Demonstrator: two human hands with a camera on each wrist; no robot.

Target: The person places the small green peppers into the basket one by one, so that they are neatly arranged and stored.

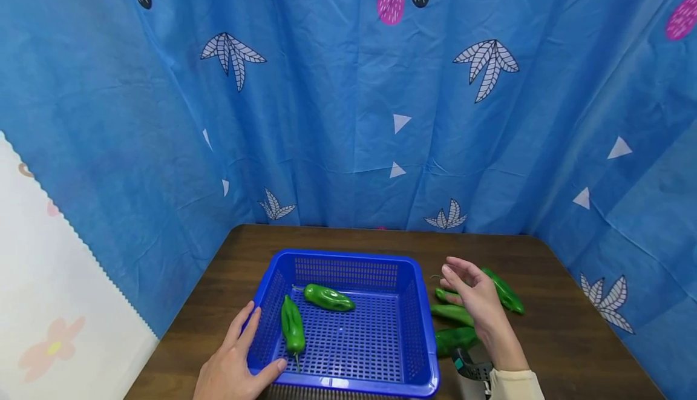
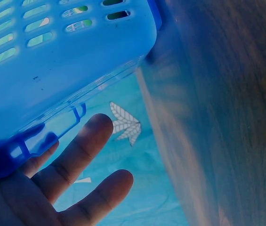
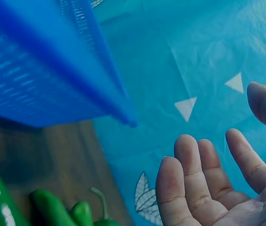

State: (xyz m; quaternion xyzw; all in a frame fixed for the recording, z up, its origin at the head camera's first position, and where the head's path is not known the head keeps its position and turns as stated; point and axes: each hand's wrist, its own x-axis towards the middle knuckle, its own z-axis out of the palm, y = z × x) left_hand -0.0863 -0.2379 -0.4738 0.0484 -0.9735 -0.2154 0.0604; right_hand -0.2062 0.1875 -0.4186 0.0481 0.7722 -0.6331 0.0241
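Note:
A blue plastic basket (image 1: 348,386) stands on the table with two green peppers inside. One pepper (image 1: 329,298) lies crosswise near the back; another pepper (image 1: 293,325) lies lengthwise by the left wall. My left hand (image 1: 234,357) rests at the basket's front left corner, thumb on the rim and fingers extended along the outer side. My right hand (image 1: 479,297) hovers over several green peppers (image 1: 453,313) right of the basket, its fingers loosely bent and apart, holding nothing. In the right wrist view, green peppers (image 3: 52,209) sit below that hand. It partly hides some of them.
The brown wooden table (image 1: 566,327) extends to both sides of the basket. Behind it hangs a blue patterned curtain (image 1: 348,115), with a white cloth (image 1: 49,291) at the left. A dark band (image 1: 471,365) circles the right wrist.

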